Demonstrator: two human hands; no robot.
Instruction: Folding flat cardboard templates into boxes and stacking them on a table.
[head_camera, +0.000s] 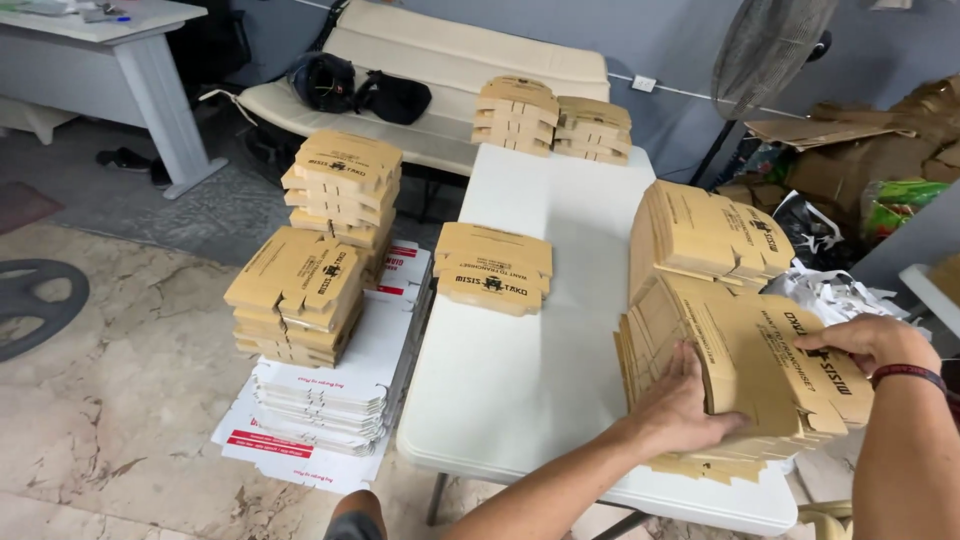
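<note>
A: I logged both forearms as bare, no sleeves, no gloves.
B: Anything worn?
A: I noted a dark red band at the right hand's (878, 342) wrist; left hand (683, 402) carried none.

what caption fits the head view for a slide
Both hands, left hand and right hand, grip a stack of flat brown cartons on a white table.

Right hand (872, 342) fingers hidden behind box stack (745, 375) — fan (770, 40) top cut off.
</note>
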